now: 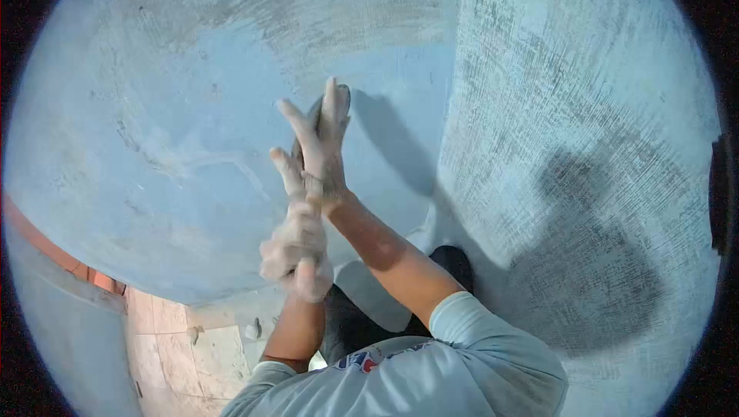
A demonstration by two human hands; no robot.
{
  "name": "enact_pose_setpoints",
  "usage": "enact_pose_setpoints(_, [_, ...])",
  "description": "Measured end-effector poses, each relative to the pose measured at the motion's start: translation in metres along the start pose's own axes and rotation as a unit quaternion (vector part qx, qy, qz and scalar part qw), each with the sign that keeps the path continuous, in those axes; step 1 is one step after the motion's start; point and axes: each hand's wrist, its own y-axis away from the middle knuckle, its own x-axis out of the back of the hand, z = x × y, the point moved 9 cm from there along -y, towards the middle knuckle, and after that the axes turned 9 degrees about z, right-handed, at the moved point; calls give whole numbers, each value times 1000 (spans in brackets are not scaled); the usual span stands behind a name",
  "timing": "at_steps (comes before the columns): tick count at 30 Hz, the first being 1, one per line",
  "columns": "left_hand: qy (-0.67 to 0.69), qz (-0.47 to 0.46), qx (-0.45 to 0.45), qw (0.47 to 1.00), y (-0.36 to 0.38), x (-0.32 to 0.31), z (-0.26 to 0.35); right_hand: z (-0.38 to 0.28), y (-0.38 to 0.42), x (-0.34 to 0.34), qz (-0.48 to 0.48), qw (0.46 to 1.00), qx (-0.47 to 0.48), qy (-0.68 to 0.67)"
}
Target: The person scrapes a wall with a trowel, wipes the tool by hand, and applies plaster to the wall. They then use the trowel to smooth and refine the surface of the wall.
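Observation:
My right hand (323,151), pale with dust, stretches up against the blue wall surface with its fingers spread. It lies over a dark, narrow flat tool (343,100), whose rounded end and edge show beside and between the fingers. Just below, near the right wrist, my left hand (296,251) is closed in a fist, dusty and slightly blurred. What it grips is hidden by its fingers. Whether the left hand touches the tool, I cannot tell. The blue wall (231,93) has grey, smeared patches around the hands.
At right, a paler wall face (539,93) with scratchy texture meets the blue face at a vertical corner and carries my shadow. Lower left are floor tiles (177,359), small lumps (253,329) and a reddish edge (58,251). A dark shoe (453,267) stands by the wall.

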Motion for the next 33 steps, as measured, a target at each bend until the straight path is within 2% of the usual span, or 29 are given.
enact_pose_setpoints(1, [-18, -2, -6, 1000, 6, 2, -9, 8, 6, -8, -28, 999, -6, 22])
enact_pose_setpoints(2, [-62, 21, 41, 997, 16, 24, -26, 5, 7, -7, 19, 999, 35, 26])
enact_pose_setpoints(5, [-12, -22, 17, 1000, -1, 34, -45, -1, 8, -16, -39, 995, 83, 28])
enact_pose_setpoints(6, [-24, -5, 62, 998, -5, 31, -39, -13, 4, -11, -4, 996, 93, 10])
enact_pose_setpoints(9, [3, 21, -10, 1000, -4, 25, -8, -50, -1, -21, -118, 980, 159, -20])
enact_pose_setpoints(10, [9, 19, -7, 1000, -7, 19, -9, -52, -9, -12, -63, 982, 169, -48])
enact_pose_setpoints(12, [-159, 33, 34, 986, 13, 23, -52, -11, -14, -11, -40, 981, 187, -4])
enact_pose_setpoints(14, [-188, 16, 50, 981, 14, 13, -61, 2, -17, 1, -16, 979, 197, 49])
enact_pose_setpoints(16, [-60, -33, 40, 997, -11, -21, -44, -8, -22, -2, -10, 983, 181, -18])
enact_pose_setpoints(18, [-72, 2, -10, 997, -11, -4, -18, -41, -21, -2, -46, 976, 177, -119])
enact_pose_setpoints(20, [-34, 49, -50, 997, -4, 15, -14, -46, -23, -3, -64, 969, 226, -79])
enact_pose_setpoints(22, [-52, 12, -54, 997, 1, -6, -25, -40, -23, -8, -74, 963, 246, -85])
enact_pose_setpoints(23, [-65, -4, -57, 996, 2, -14, -27, -37, -20, -2, -49, 960, 266, -67])
enact_pose_setpoints(24, [-90, -51, -46, 994, -6, -25, -19, -37, -27, -3, -24, 969, 236, -72])
enact_pose_setpoints(26, [-43, 17, 7, 999, -20, 4, -18, -41, -30, -5, 4, 983, 176, -50])
enact_pose_setpoints(27, [-16, 53, 34, 998, -22, 16, -19, -54, -26, -11, -17, 983, 176, -49])
enact_pose_setpoints(28, [-45, 95, 70, 992, -14, 26, -13, -69, -24, -11, -40, 978, 200, -44])
enact_pose_setpoints(29, [-72, 94, 90, 989, -15, 21, -23, -79, -23, -11, -59, 971, 227, -38])
enact_pose_setpoints(30, [-104, 91, 113, 984, -13, 16, -34, -60, -23, -10, -28, 974, 222, -30])
enact_pose_setpoints(31, [-62, 78, 79, 992, -12, 14, -44, -33, -22, -9, 0, 977, 213, -24])
enact_pose_setpoints(32, [-17, 62, 47, 997, -11, 12, -53, -20, -26, -8, -47, 970, 239, 26])
enact_pose_setpoints(33, [-9, 42, 33, 999, -10, 8, -50, -13, -31, -3, -31, 972, 231, 27])
